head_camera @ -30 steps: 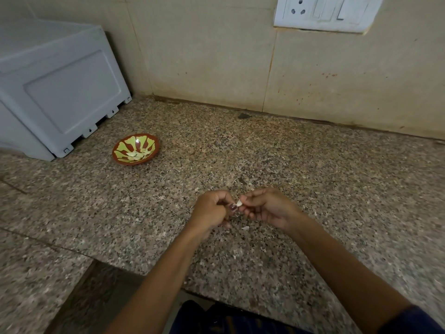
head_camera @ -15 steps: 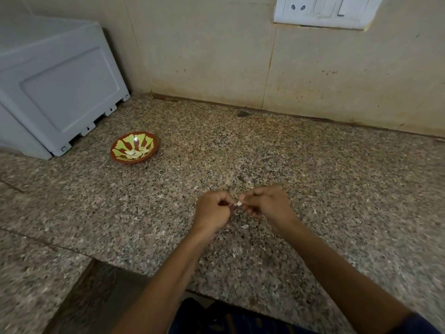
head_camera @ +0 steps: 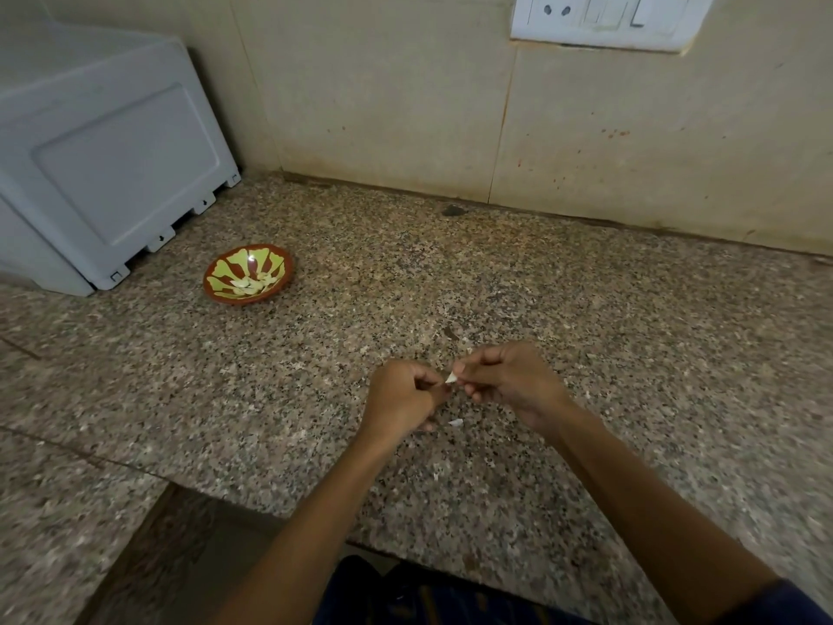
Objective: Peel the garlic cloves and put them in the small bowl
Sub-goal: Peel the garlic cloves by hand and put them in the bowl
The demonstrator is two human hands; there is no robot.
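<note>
We see the garlic clove [head_camera: 450, 378] pinched between the left hand [head_camera: 402, 397] and right hand [head_camera: 511, 381], both curled on it, above the counter's [head_camera: 586, 309] middle. The small bowl [head_camera: 248, 274] (probably holding peeled cloves) sits well apart, toward the counter's far left.

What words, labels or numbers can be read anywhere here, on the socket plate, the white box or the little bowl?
None can be read.
Socket plate: only holes and switches, no writing visible.
White box: plain panel, with small marks on its bottom tabs too small to read.
Small bowl: a painted green and brown pattern, no letters.
Counter: speckled stone, no text.
</note>
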